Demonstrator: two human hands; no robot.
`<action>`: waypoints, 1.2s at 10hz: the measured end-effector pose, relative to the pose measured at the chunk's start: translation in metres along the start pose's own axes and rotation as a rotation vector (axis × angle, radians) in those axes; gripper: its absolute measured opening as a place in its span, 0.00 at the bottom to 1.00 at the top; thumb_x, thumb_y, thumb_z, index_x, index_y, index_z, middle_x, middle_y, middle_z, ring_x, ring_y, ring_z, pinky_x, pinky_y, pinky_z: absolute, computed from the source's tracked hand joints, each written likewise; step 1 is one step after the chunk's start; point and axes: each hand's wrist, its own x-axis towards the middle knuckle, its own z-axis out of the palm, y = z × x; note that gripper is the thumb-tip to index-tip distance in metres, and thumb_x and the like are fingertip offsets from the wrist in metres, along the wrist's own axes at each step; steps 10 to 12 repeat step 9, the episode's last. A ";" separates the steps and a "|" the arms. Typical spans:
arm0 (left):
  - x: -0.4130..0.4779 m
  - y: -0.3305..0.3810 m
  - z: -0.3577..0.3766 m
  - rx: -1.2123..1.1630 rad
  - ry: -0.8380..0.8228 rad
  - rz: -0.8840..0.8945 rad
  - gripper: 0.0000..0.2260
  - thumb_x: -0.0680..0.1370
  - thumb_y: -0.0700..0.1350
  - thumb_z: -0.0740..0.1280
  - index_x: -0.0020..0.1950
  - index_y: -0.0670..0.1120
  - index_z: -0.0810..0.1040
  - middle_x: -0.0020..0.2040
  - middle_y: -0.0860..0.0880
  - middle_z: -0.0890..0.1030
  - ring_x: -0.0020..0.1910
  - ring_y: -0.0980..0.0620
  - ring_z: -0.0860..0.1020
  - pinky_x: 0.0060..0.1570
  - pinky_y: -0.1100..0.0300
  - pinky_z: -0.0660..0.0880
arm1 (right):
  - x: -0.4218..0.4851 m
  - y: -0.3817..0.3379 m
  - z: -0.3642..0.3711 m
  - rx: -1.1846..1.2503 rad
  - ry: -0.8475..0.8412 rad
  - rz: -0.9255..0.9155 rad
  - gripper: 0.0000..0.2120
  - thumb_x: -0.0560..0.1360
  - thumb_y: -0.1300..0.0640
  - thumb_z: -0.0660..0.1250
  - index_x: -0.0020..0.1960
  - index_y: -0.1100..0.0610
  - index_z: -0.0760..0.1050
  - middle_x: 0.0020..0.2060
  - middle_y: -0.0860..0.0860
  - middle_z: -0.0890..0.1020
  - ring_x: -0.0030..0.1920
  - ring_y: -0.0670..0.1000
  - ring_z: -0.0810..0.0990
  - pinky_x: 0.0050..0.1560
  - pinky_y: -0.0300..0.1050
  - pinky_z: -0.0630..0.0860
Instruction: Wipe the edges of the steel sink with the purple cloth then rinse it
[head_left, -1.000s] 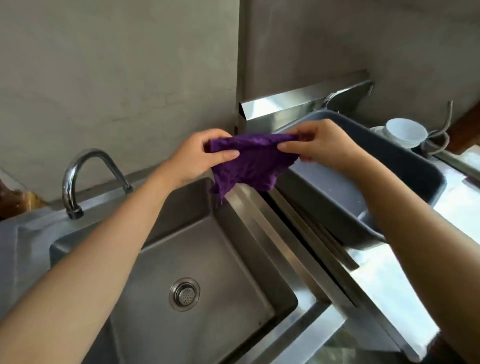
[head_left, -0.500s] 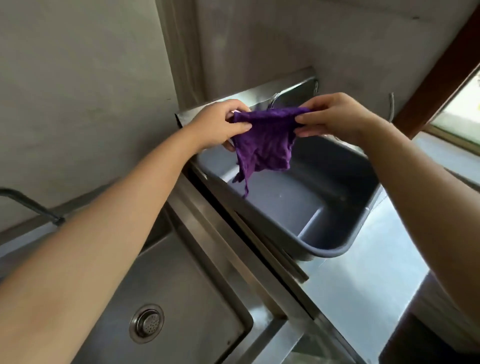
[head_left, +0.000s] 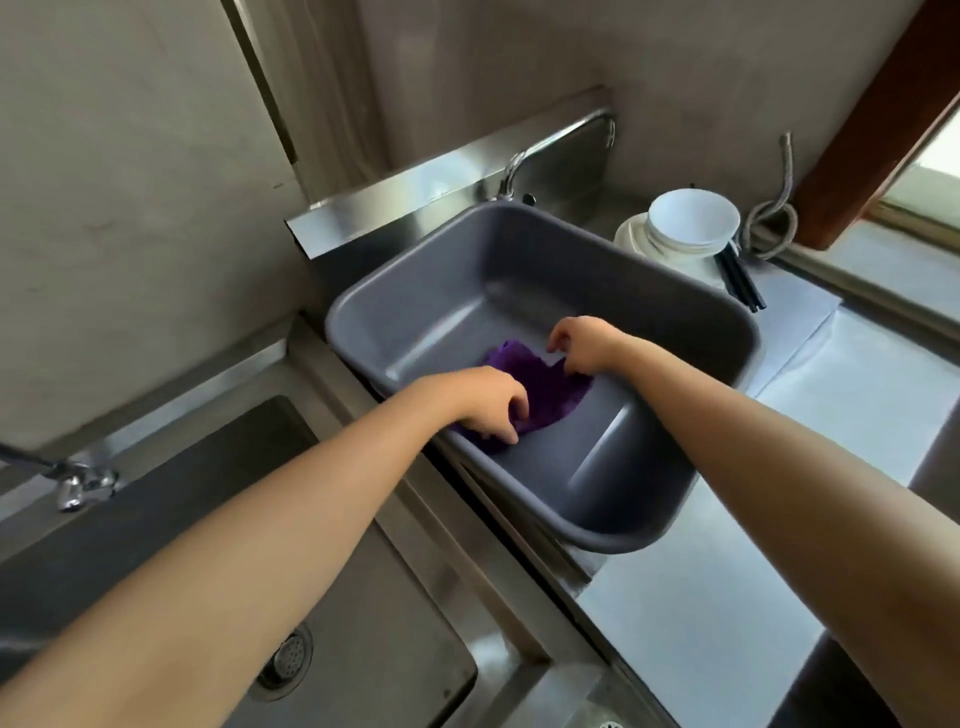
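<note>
The purple cloth (head_left: 545, 384) lies crumpled on the floor of a grey plastic tub (head_left: 675, 291), close to the tub's left wall. My left hand (head_left: 488, 410) reaches over that wall and has its fingertips on the cloth's near end. At the cloth's far corner, the curled fingers of my right hand (head_left: 582, 348) pinch its edge. The steel sink (head_left: 395, 597) is at the lower left under my left forearm, with its round drain (head_left: 288, 660) partly hidden. A steel ridge (head_left: 467, 519) separates the sink from the tub.
A tap (head_left: 78, 483) sits at the sink's left edge and a second tap (head_left: 519, 166) behind the tub. Stacked white bowls (head_left: 691, 218), dark chopsticks (head_left: 740, 283) and a knotted metal hose (head_left: 774, 223) stand at the back right. Steel counter (head_left: 753, 571) runs along the right.
Both hands have come down from holding the cloth stretched in the air over the tub and now rest it on the tub's floor. The view has swung right, away from the sink.
</note>
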 end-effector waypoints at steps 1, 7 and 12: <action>0.005 -0.002 -0.009 -0.188 -0.123 -0.071 0.12 0.77 0.46 0.65 0.60 0.47 0.76 0.49 0.47 0.81 0.47 0.47 0.82 0.48 0.52 0.78 | 0.006 -0.001 0.004 -0.164 -0.142 0.065 0.17 0.70 0.64 0.65 0.59 0.64 0.76 0.55 0.60 0.81 0.51 0.58 0.80 0.51 0.46 0.76; 0.047 -0.064 -0.026 -0.152 -0.096 -0.472 0.10 0.76 0.44 0.65 0.37 0.42 0.70 0.30 0.47 0.72 0.27 0.51 0.69 0.29 0.60 0.68 | 0.059 -0.031 0.039 0.286 0.211 0.147 0.08 0.70 0.57 0.65 0.47 0.57 0.79 0.51 0.57 0.81 0.52 0.60 0.79 0.54 0.50 0.77; 0.022 -0.077 -0.052 -0.199 0.056 -0.417 0.17 0.76 0.51 0.64 0.54 0.38 0.76 0.37 0.47 0.74 0.38 0.46 0.74 0.44 0.52 0.76 | 0.055 -0.060 0.024 0.055 0.074 0.139 0.21 0.73 0.53 0.63 0.64 0.59 0.71 0.62 0.59 0.75 0.62 0.62 0.72 0.61 0.51 0.70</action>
